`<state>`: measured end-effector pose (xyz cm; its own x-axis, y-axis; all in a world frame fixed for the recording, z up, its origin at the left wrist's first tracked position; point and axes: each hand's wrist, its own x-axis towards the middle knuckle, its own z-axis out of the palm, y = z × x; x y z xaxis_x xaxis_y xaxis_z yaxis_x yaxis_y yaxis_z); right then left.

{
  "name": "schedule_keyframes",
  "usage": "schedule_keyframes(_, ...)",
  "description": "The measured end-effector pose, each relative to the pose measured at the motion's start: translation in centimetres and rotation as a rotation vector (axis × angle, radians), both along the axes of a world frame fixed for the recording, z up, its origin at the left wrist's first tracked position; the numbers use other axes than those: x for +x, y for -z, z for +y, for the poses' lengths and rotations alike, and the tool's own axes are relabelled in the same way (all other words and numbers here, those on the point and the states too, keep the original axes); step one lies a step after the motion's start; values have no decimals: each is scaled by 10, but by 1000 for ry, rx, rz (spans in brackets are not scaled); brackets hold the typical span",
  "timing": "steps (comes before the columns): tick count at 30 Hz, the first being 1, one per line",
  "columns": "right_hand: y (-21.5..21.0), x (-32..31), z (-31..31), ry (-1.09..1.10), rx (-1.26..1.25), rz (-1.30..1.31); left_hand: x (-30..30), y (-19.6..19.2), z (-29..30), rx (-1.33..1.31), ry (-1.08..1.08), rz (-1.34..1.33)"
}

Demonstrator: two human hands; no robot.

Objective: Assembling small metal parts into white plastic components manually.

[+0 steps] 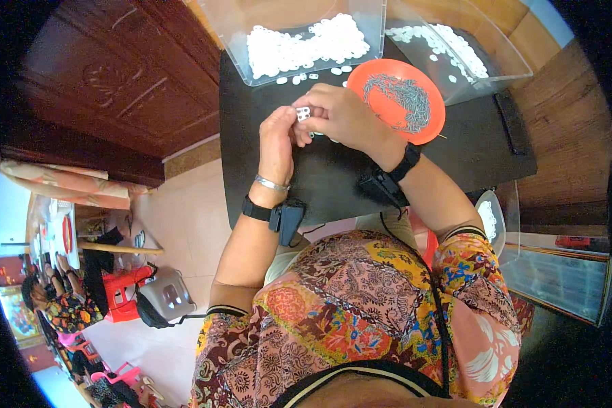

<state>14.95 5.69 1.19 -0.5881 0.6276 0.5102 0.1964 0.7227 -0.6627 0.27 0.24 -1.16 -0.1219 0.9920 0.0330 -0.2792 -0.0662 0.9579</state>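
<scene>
Above the dark table [333, 175], my two hands meet over a small white plastic piece with round holes [303, 114]. My left hand [277, 139] pinches it from the left with thumb and fingers. From the right, my right hand [346, 115] closes on the same piece, its thumb and forefinger against the edge. Part of another small pale piece shows just under the fingers, mostly hidden. Close beyond my right hand lies an orange plate [433, 102] holding many thin grey metal pins or screws.
A clear plastic bin [382, 34] heaped with white pieces [278, 54] stands at the far side. Another clear bin [510, 71] with white pieces is at the far right. Several loose pieces lie before them. Another person [75, 302] sits at far left.
</scene>
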Motion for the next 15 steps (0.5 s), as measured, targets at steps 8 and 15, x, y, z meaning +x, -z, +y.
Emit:
schedule_keyframes(8,-6,1,-2,-13,132,-31,1,-1,-1,14,17,-52)
schedule_keyframes(15,-8,1,-4,-7,193,-32,5,0,-2,46,3,-56)
